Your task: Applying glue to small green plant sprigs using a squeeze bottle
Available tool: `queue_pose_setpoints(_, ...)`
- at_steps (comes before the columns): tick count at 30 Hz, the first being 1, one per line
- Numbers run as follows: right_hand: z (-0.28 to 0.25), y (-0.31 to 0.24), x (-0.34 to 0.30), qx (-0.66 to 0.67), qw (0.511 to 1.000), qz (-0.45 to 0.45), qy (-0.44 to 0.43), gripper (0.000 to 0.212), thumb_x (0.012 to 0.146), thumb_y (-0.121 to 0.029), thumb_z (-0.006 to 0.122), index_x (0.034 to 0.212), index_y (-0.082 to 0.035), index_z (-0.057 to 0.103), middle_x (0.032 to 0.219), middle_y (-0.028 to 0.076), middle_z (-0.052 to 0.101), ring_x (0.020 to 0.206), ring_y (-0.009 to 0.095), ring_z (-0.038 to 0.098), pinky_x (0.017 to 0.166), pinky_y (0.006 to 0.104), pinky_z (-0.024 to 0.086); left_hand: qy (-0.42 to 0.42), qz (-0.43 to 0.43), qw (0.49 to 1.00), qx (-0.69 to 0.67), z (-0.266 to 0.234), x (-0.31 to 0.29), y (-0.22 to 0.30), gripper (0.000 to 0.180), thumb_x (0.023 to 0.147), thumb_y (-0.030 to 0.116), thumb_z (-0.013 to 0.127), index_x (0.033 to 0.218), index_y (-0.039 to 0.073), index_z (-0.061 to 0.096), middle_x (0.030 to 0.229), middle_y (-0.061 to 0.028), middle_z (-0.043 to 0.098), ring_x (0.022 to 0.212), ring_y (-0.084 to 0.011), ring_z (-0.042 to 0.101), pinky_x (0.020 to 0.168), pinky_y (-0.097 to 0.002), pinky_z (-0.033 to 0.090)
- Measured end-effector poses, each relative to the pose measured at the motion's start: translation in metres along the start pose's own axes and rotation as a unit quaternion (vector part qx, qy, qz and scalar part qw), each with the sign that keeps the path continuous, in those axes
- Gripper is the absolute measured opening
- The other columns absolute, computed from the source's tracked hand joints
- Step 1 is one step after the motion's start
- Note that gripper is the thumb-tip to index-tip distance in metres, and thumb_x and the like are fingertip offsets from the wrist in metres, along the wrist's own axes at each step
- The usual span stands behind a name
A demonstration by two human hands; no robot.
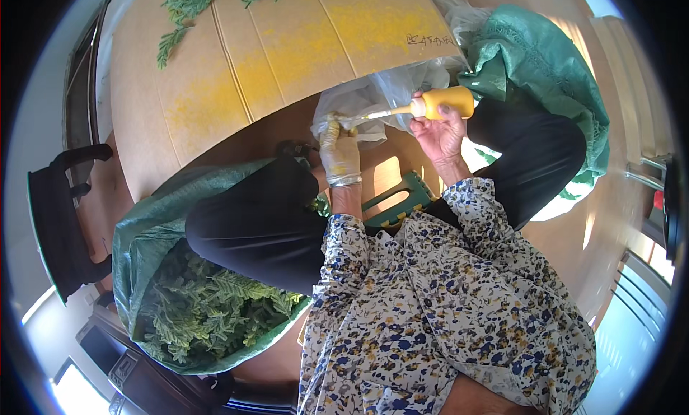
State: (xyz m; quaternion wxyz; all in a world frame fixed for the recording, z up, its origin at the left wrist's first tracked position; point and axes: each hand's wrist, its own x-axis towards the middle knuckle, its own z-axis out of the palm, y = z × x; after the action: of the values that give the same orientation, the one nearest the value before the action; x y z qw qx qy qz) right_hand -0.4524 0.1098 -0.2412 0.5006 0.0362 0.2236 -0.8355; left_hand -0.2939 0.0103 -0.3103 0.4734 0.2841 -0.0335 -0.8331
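My right hand (440,136) is bare and wrapped round a yellow squeeze bottle (448,103), held on its side. The bottle's long thin nozzle (391,113) points left, its tip close to the fingers of my left hand (339,153). That hand wears a whitish glove stained yellow, most heavily at the fingertips. Its fingers are curled together; what they pinch, if anything, is too small to make out. Behind both hands hangs crumpled clear plastic (373,92).
A cardboard sheet (172,92) dusted with yellow lies ahead, with green sprigs (188,2) at its far edge. A green sack (136,250) full of leafy sprigs (215,307) stands at left. Another green sack (538,49) is at right. A green stool (420,192) sits between my legs.
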Motion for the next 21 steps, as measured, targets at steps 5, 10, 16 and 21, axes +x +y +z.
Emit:
queue_pose_setpoints(5, 0.002, 0.013, 0.009, -0.072, 0.994, 0.012, 0.083, 0.025, 0.078, -0.024, 0.068, 0.094, -0.009, 0.056, 0.096, 0.012, 0.062, 0.051, 0.005, 0.048, 0.054, 0.0246, 0.047, -0.058, 0.032, 0.997, 0.04, 0.007, -0.007, -0.006, 0.012, 0.084, 0.001, 0.056, 0.094, 0.007, 0.059, 0.096, -0.0042, 0.056, 0.082, -0.0165, 0.053, 0.068, -0.0313, 0.042)
queue_pose_setpoints(10, -0.005, 0.021, 0.016, -0.12, 0.973, 0.019, 0.194, 0.026, 0.079, -0.027, 0.07, 0.095, -0.015, 0.054, 0.081, 0.002, 0.059, 0.053, 0.003, 0.049, 0.046, 0.0185, 0.042, -0.08, 0.039, 0.994, 0.071, 0.008, -0.012, -0.008, 0.013, 0.083, -0.002, 0.055, 0.092, 0.008, 0.059, 0.096, -0.0043, 0.057, 0.083, -0.0161, 0.052, 0.069, -0.0315, 0.042)
queue_pose_setpoints(16, -0.009, 0.022, 0.017, -0.111, 0.963, 0.023, 0.244, 0.027, 0.077, -0.028, 0.073, 0.091, -0.014, 0.054, 0.076, -0.002, 0.056, 0.051, 0.003, 0.05, 0.042, 0.0154, 0.043, -0.017, 0.035, 0.998, 0.057, 0.014, -0.015, -0.008, 0.011, 0.083, 0.0, 0.056, 0.092, 0.005, 0.059, 0.096, -0.0045, 0.058, 0.085, -0.016, 0.052, 0.074, -0.0333, 0.042)
queue_pose_setpoints(21, -0.019, 0.022, 0.017, -0.092, 0.957, 0.028, 0.274, 0.027, 0.076, -0.027, 0.074, 0.088, -0.013, 0.054, 0.075, -0.002, 0.057, 0.051, 0.003, 0.051, 0.042, 0.0152, 0.045, 0.014, 0.036, 0.997, 0.07, 0.013, -0.014, -0.011, 0.01, 0.085, 0.001, 0.056, 0.093, 0.004, 0.06, 0.095, -0.005, 0.058, 0.087, -0.0163, 0.053, 0.079, -0.0346, 0.042)
